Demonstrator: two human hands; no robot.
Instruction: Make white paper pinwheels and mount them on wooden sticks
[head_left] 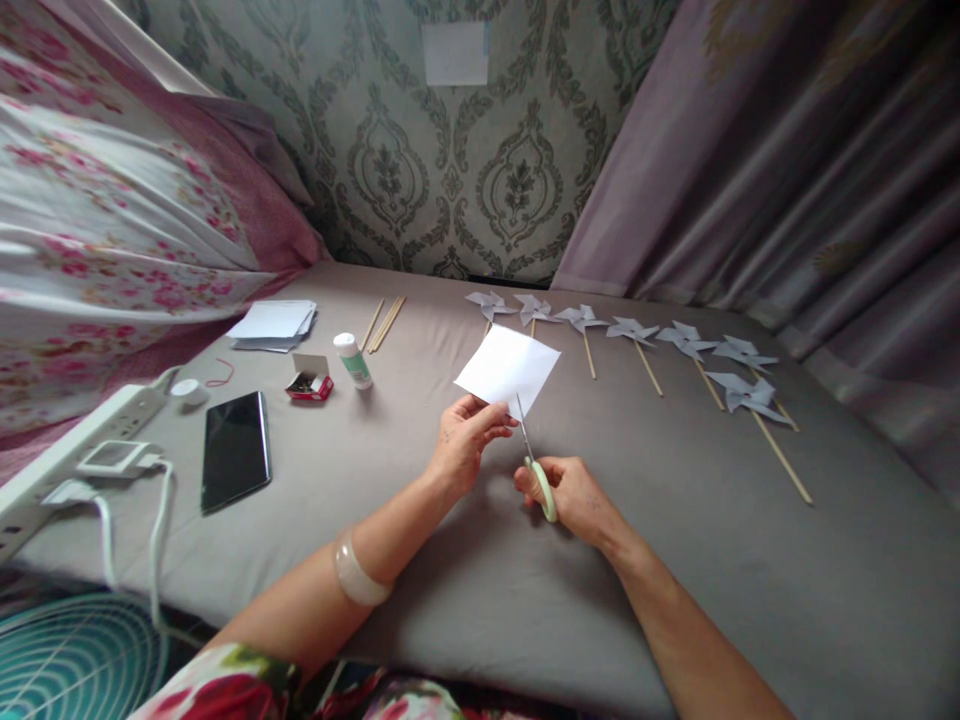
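Note:
My left hand [466, 438] pinches the near corner of a white square sheet of paper [508, 368], held up above the grey-covered surface. A pair of scissors [541, 490] with pale green handles is gripped in my right hand [574, 497]. Its blades point up and away from me and meet the paper's near edge, just right of my left fingers. Whether the blades have cut into the sheet is too small to tell. Beyond the paper, paper pinwheels [632, 330] on wooden sticks lie in a row running to the right.
On the left lie a stack of white paper [274, 322], wooden sticks [388, 325], a glue stick [354, 362], an open small red box [310, 382], a phone [236, 450] and a white cap [189, 392]. A power strip [82, 455] with cables borders the left edge, above a fan [82, 660].

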